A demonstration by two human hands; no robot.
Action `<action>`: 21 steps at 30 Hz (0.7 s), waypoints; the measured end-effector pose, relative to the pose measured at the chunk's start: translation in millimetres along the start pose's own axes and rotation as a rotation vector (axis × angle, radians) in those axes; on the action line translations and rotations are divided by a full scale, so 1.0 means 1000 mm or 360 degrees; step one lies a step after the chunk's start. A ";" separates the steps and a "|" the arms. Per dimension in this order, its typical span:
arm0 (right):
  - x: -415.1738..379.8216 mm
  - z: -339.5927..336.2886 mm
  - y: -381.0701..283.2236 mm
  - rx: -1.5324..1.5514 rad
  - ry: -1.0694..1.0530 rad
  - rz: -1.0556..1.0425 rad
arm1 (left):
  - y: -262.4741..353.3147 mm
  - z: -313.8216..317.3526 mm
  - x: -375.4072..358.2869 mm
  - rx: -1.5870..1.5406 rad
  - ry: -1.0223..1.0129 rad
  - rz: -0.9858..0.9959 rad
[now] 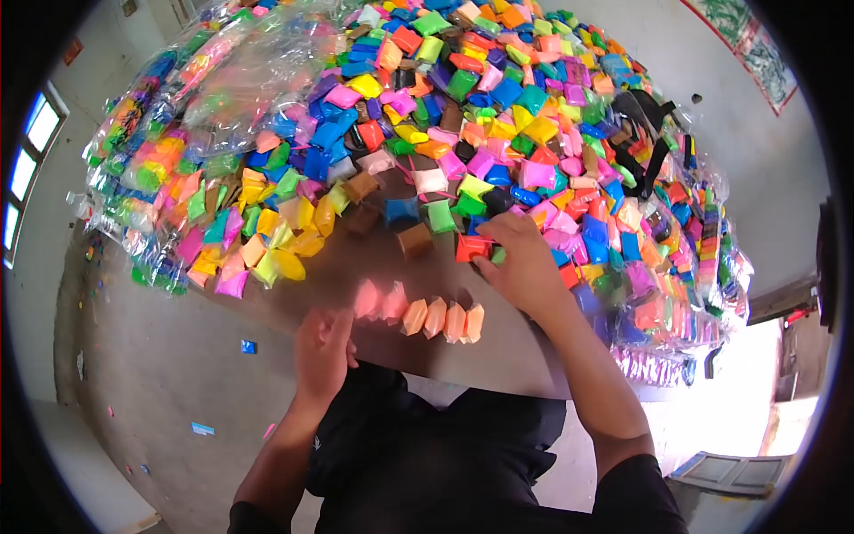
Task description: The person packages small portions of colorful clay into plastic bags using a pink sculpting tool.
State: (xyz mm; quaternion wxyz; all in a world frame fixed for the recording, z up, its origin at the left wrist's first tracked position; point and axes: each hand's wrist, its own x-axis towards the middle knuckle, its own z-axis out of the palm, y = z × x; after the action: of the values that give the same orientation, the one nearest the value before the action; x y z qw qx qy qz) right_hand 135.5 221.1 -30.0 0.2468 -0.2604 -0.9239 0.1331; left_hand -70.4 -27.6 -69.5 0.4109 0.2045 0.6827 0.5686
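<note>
A row of small plastic-wrapped packets lies near the table's front edge: pink packets at its left end and orange packets to the right. My left hand is beside the row's left end, its fingers stretched out with nothing visible in them; slight blur hides whether it touches the nearest pink packet. At the near edge of a big heap of coloured packets, my right hand has thumb and forefinger at the right edge of a red packet, pinching it. Brown and green packets lie just left of it.
Clear plastic bags of packets cover the heap's left side, and more bagged packets hang over the right edge. A black strap rests on the heap. A blue packet lies on the floor at left.
</note>
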 end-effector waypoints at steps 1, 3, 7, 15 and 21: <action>-0.002 -0.002 -0.007 0.0059 0.0114 0.0016 | 0.000 0.005 0.000 0.0051 0.0170 0.0252; -0.012 -0.003 -0.018 0.0122 0.0223 0.0020 | 0.000 0.010 0.004 0.0100 0.0355 0.0504; -0.044 -0.008 -0.036 0.0355 0.0341 0.0289 | -0.004 0.023 0.017 0.0343 0.0176 0.0734; -0.113 0.009 -0.058 0.0713 0.0425 0.0759 | -0.008 0.032 0.022 0.0309 0.0161 0.0758; -0.117 0.023 -0.063 0.0865 0.0377 0.1016 | -0.005 0.026 0.023 0.0231 0.0152 0.0616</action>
State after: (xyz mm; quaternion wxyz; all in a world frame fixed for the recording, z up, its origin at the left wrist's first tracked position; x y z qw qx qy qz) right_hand 184.4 102.2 -71.7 0.3570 -0.4720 -0.6939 0.4102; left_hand -62.0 3.5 -82.2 0.2456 0.3337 0.6885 0.5952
